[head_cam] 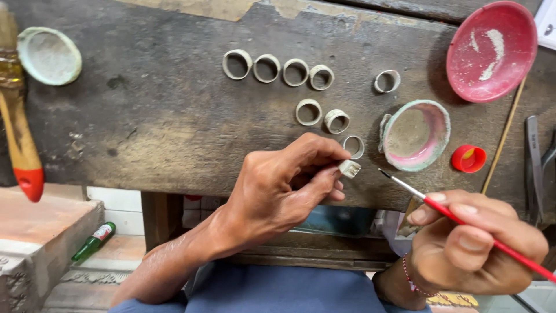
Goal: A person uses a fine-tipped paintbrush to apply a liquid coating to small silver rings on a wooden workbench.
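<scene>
My left hand pinches a small pale ring between thumb and fingertips, just above the front edge of the dark wooden bench. In my right hand I grip a thin red-handled paintbrush; its fine tip points up-left and stops a short way right of the held ring. Several more pale rings lie on the bench: a row at the back, a single one to the right, and others nearer my left hand.
A small bowl with pink-stained rim stands right of the rings, a red dish behind it, a red bottle cap beside it. A green-rimmed dish and a wide brush lie at left. A green bottle lies on the floor.
</scene>
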